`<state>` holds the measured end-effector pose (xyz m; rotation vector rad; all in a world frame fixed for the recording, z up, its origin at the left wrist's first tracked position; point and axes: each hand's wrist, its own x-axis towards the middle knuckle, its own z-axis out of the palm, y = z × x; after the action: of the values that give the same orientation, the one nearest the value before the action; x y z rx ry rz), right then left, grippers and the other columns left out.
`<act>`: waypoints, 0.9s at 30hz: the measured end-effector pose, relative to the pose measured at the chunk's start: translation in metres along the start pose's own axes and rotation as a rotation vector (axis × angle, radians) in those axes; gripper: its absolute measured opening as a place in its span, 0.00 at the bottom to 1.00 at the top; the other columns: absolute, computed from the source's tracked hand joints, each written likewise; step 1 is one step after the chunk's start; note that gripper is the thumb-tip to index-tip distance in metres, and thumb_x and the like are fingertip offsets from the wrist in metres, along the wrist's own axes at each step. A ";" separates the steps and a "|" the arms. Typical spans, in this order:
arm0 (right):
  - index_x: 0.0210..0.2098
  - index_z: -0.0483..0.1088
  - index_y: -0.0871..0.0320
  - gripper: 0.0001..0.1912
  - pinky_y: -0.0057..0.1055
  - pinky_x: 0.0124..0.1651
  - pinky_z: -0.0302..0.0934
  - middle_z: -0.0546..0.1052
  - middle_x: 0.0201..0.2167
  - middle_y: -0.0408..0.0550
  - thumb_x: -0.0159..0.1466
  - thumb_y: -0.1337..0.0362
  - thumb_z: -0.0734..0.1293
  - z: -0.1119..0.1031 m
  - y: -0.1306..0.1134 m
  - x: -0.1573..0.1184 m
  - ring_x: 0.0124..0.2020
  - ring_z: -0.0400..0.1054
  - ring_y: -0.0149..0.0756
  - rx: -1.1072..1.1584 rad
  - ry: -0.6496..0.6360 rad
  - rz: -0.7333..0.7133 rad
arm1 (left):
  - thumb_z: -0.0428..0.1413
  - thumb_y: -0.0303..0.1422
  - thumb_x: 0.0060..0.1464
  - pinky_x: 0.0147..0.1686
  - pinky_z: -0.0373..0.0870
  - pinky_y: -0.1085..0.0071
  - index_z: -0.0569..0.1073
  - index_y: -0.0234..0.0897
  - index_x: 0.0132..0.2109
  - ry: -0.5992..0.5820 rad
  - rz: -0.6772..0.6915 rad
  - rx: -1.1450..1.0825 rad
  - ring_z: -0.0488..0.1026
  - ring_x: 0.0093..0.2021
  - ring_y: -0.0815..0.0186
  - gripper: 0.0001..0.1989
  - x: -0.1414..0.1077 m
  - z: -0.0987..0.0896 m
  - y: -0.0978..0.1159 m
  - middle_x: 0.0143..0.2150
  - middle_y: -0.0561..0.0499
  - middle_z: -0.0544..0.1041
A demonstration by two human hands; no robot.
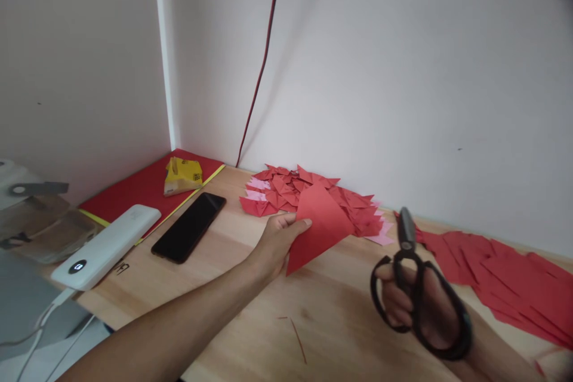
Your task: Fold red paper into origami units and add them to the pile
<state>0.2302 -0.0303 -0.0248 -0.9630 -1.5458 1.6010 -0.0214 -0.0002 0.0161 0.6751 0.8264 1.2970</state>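
Observation:
My left hand (280,242) pinches a red paper piece (320,227) by its left edge, thumb on top, above the wooden table. The sheet has slanted sides and a pointed lower corner. Black-handled scissors (406,236) are in my right hand (398,298), fingers through the loops, blades pointing up and together. The scissors are apart from the paper. Behind the held sheet lies a heap of folded red and pink paper pieces (282,188). Flat red paper sheets (505,274) are spread in an overlapping stack at the right, beyond my right hand.
A black phone (188,227) and a white power bank (107,245) with cables lie at the left. A yellow packet (182,176) rests on a red sheet (134,191) in the corner. Thin paper scraps (298,340) lie on the table (250,334). A red-black cable (264,59) hangs along the wall.

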 end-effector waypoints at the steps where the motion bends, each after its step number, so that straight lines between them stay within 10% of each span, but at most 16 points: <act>1: 0.39 0.72 0.52 0.30 0.33 0.24 0.61 0.68 0.23 0.46 0.63 0.38 0.50 0.007 -0.004 0.011 0.20 0.61 0.32 0.056 -0.016 0.007 | 0.64 0.35 0.43 0.29 0.66 0.75 0.76 0.31 0.30 0.004 0.004 -0.004 0.72 0.25 0.69 0.11 0.000 0.000 0.000 0.28 0.48 0.78; 6: 0.39 0.74 0.57 0.42 0.34 0.30 0.58 0.66 0.22 0.47 0.52 0.29 0.52 0.030 -0.017 0.015 0.23 0.61 0.33 0.371 -0.203 0.176 | 0.64 0.36 0.45 0.29 0.67 0.76 0.77 0.30 0.32 0.006 0.033 -0.020 0.73 0.25 0.70 0.11 0.001 -0.002 0.004 0.28 0.47 0.79; 27: 0.27 0.71 0.60 0.39 0.34 0.30 0.63 0.72 0.19 0.52 0.52 0.28 0.54 0.030 -0.049 0.008 0.21 0.66 0.36 -0.373 -0.136 0.254 | 0.62 0.33 0.46 0.26 0.66 0.77 0.77 0.30 0.31 0.021 -0.015 0.080 0.71 0.24 0.71 0.09 -0.008 0.007 -0.002 0.27 0.48 0.77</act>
<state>0.1992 -0.0357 0.0237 -1.3176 -1.9245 1.6051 -0.0150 -0.0085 0.0200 0.7182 0.9023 1.2650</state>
